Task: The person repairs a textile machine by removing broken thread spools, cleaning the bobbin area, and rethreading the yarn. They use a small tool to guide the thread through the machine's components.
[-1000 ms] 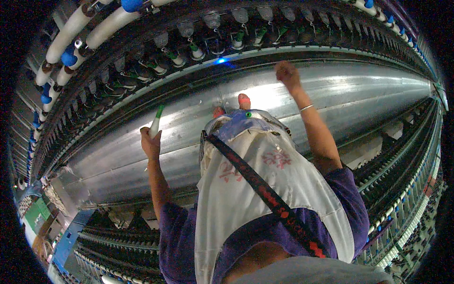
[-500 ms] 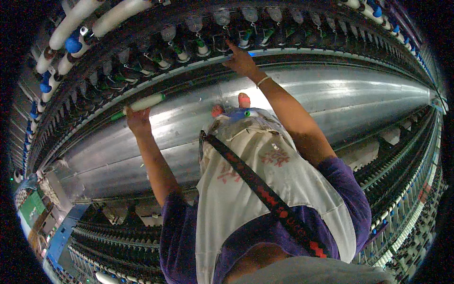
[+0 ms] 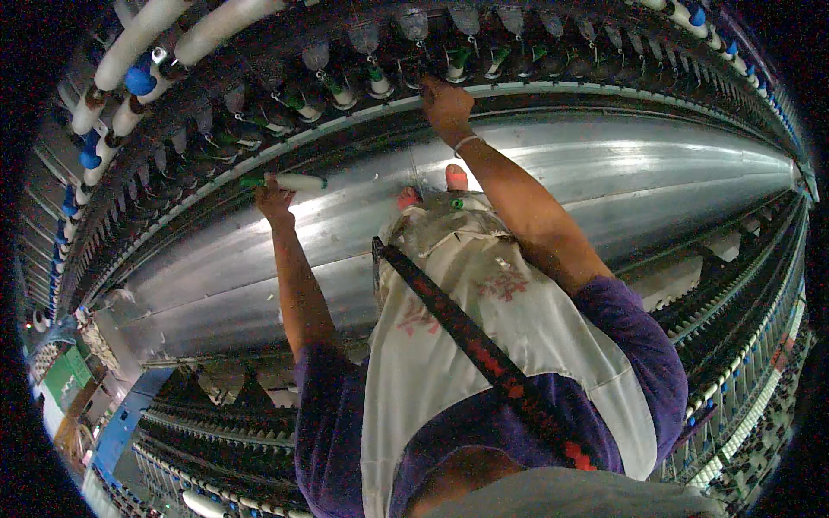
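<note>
My left hand [image 3: 275, 200] is closed around a yarn bobbin [image 3: 302, 182], white with a green tube end, held level in front of the spinning machine. My right hand [image 3: 449, 108] is up at the row of spindles, its fingers curled around something small at one position. The fingertips sit in shadow, so what they grip cannot be made out. To the left of that hand stands a partly wound bobbin [image 3: 380, 84] with a green top; to its right is another bobbin [image 3: 456, 67]. A pale rail [image 3: 345, 123] runs just below the row.
Large white roving bobbins [image 3: 138, 41] with blue holders [image 3: 141, 80] hang at the upper left. A shiny metal floor [image 3: 622, 160] stretches along the aisle under me. Behind me stands another spinning machine [image 3: 216, 427]. A green box [image 3: 67, 377] is at the far left end.
My left hand has moved a little right with the bobbin. My right hand's extended finger has curled in, and the hand has come closer to the spindle position.
</note>
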Demonstrator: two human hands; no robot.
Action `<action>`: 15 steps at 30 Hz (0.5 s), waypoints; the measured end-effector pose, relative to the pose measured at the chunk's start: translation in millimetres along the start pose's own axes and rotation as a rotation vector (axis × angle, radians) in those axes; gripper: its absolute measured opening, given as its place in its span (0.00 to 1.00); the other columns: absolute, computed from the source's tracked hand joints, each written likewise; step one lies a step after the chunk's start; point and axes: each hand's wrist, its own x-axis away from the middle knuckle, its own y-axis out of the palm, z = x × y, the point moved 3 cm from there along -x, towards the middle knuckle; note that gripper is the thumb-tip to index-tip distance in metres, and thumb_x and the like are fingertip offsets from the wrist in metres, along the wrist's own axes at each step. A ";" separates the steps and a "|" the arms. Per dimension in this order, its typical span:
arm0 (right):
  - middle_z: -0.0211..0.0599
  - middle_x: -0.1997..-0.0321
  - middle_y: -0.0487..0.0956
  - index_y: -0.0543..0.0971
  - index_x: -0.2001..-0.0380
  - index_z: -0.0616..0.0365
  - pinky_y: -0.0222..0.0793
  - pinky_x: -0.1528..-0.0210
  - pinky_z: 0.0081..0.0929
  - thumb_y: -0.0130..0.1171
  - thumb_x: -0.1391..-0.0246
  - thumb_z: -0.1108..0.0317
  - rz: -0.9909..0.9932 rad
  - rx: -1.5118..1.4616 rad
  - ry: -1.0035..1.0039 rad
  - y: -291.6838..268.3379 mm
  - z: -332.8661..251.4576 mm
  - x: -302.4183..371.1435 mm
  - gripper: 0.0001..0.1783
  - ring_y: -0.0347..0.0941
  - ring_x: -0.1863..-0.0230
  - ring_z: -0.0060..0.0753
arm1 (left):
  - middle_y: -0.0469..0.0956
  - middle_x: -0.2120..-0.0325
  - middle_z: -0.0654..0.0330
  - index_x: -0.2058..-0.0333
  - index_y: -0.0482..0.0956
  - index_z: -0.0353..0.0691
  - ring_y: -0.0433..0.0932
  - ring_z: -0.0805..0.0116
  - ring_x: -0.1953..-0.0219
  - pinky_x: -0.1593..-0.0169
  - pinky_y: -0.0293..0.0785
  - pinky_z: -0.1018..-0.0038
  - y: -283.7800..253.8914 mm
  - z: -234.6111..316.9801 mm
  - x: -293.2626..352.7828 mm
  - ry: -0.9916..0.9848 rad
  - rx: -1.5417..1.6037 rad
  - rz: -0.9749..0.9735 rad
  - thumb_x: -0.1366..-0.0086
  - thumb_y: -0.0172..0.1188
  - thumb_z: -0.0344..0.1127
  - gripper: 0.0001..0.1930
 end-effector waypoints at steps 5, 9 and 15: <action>0.39 0.74 0.80 0.80 0.57 0.42 0.70 0.72 0.26 0.59 0.54 0.71 0.037 -0.504 -0.216 -56.7 61.0 29.0 0.18 0.75 0.77 0.34 | 0.73 0.60 0.61 0.52 0.69 0.46 0.75 0.71 0.63 0.62 0.80 0.66 64.6 23.8 48.2 0.031 0.121 -0.018 0.36 0.56 0.38 0.14; 0.35 0.79 0.77 0.81 0.62 0.54 0.67 0.74 0.23 0.60 0.48 0.70 0.065 -0.383 -0.229 -111.6 102.5 56.2 0.09 0.70 0.80 0.23 | 0.77 0.59 0.61 0.58 0.75 0.40 0.75 0.68 0.58 0.52 0.71 0.73 188.4 107.5 130.2 0.362 -0.351 -0.196 0.37 0.55 0.33 0.10; 0.25 0.78 0.77 0.81 0.72 0.60 0.65 0.74 0.15 0.62 0.49 0.70 -0.532 -1.004 0.063 -127.0 52.6 71.9 0.05 0.68 0.76 0.14 | 0.77 0.64 0.49 0.58 0.73 0.37 0.77 0.52 0.62 0.59 0.73 0.65 313.1 211.4 113.3 0.776 -0.442 -0.367 0.41 0.58 0.27 0.11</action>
